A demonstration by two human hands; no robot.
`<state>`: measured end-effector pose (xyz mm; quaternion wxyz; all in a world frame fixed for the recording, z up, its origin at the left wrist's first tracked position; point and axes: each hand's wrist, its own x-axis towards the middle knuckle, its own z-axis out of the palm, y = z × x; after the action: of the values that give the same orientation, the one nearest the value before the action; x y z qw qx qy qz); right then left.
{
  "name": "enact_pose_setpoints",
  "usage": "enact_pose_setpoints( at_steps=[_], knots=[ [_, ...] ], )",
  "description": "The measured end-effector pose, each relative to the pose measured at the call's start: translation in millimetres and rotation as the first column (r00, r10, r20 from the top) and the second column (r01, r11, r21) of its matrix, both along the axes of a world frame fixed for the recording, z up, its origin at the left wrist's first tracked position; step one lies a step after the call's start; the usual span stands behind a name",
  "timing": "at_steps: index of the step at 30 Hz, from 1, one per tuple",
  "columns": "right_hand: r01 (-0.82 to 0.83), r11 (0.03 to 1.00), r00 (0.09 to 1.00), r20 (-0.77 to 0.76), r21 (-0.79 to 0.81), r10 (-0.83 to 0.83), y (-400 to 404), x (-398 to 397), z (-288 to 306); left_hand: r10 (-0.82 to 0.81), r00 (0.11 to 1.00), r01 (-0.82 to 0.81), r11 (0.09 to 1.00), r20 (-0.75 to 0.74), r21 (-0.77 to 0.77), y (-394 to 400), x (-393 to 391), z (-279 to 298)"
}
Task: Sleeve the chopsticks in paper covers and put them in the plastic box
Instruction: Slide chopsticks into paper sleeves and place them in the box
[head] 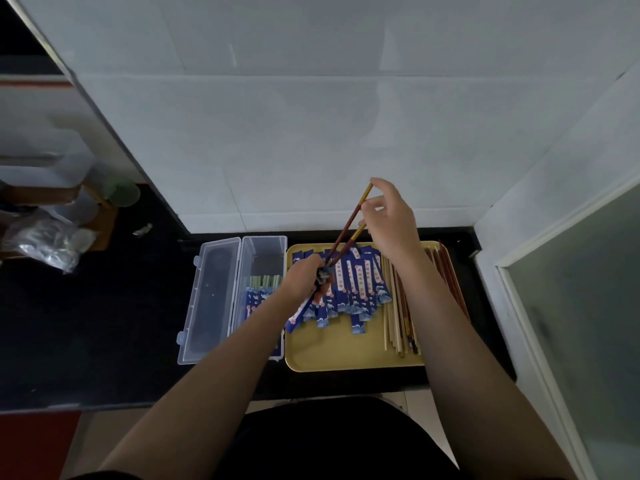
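Observation:
My left hand (pixel 304 275) grips a blue paper cover (pixel 300 315) above the yellow tray (pixel 346 355). Two dark red chopsticks with gold tops (pixel 346 233) stick up out of the cover's mouth, splayed apart. My right hand (pixel 391 220) pinches their upper ends, fingers curled around the gold tips. Several blue patterned covers (pixel 360 282) lie fanned across the tray. Loose wooden and dark chopsticks (pixel 401 313) lie along the tray's right side. The clear plastic box (pixel 265 254) stands left of the tray and holds several sleeved chopsticks (pixel 258 292).
The box's lid (pixel 211 299) lies open flat to its left on the black counter (pixel 104 323). A white tiled wall rises behind. Plastic bags and jars (pixel 48 237) sit far left. A frosted panel (pixel 581 306) stands on the right.

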<state>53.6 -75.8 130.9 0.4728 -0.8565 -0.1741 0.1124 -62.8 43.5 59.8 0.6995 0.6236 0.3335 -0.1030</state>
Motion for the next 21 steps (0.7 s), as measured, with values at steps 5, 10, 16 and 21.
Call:
enact_pose_setpoints(
  at_steps=[5, 10, 16, 21],
  knots=[
    [-0.202, 0.971, 0.979, -0.05, -0.129, 0.197, 21.6, -16.3, -12.2, 0.039, 0.998, -0.038, 0.999, 0.054, -0.021, 14.7, -6.3, 6.3],
    [-0.209, 0.974, 0.976, -0.081, -0.091, 0.202, 35.0, -22.3, -18.5, 0.05, 0.994, -0.053, 0.998, 0.093, 0.028, 28.1, -16.4, 1.6],
    [-0.112, 0.981, 0.972, -0.223, -0.16, 0.075, 42.3, -25.0, -58.6, 0.252, 0.968, -0.238, 0.919, -0.002, 0.315, 60.1, -33.2, -28.2],
    [-0.201, 0.841, 0.967, -0.24, -0.502, 0.088, 31.6, -36.3, -123.3, 0.27, 0.951, -0.127, 0.785, -0.15, 0.606, 76.8, -42.8, -52.2]
  ],
)
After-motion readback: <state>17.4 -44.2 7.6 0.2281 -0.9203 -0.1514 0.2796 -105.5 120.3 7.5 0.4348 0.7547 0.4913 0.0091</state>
